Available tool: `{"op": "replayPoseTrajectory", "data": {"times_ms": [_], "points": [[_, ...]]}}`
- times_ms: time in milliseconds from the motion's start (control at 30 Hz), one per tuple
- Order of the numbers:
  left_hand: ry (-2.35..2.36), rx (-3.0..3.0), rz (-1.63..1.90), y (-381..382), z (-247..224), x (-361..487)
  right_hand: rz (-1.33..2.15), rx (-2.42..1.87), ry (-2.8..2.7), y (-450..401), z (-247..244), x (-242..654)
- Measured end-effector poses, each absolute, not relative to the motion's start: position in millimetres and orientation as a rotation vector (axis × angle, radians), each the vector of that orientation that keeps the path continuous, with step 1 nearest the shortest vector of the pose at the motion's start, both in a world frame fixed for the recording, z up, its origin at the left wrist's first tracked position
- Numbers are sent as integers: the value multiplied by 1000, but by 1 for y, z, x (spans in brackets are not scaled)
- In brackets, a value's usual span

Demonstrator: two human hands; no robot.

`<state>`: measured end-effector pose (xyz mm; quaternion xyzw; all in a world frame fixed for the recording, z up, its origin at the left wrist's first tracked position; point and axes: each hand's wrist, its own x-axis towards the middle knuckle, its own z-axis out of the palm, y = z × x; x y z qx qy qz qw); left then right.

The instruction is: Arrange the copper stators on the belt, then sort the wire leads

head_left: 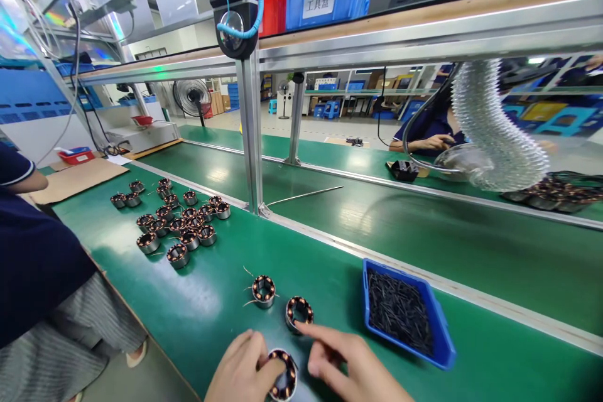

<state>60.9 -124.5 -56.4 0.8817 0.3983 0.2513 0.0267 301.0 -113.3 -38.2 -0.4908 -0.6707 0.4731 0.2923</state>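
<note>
Surface (226,251) of glossy green spreads beneath an aluminium frame (252,138) and ribbed silvery duct (485,113). Near its front edge, the left hand (247,367) clamps its fingers on a copper-wound ring (293,383); the right hand (346,358) has fingers apart, index at another ring (308,319). Slim black strips (398,308) fill a blue tray (440,326).

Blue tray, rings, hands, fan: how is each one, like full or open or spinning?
Left hand: gripping the nearest ring
Nearest ring: held, partly hidden by the hand
Right hand: index finger stretched out, tip at the second ring
Second ring: sitting on the green table
Third ring: untouched, opening facing up
Far rings: clustered loosely
Blue tray: lidless, holding many black pieces
Fan: can't tell whether it's spinning
</note>
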Motion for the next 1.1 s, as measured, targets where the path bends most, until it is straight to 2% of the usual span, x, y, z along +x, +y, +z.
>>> {"op": "replayPoseTrajectory", "data": {"times_ms": [100, 233, 333, 567, 1100], "points": [[1381, 2644, 796, -102, -26, 49, 1309, -1424, -1433, -101, -27, 308], [1237, 2767, 481, -56, -3, 47, 1272, -1331, -1217, -73, -16, 302], [1214, 2722, 356, -32, -9, 58, 1251, -1243, -1154, -47, -20, 287], [1474, 2605, 487, -35, -30, 79, 1242, -1245, -1136, -8, -51, 267], [1453, 2530, 473, -34, -35, 78, 1193, -1283, -1160, -6, -61, 259]]}}
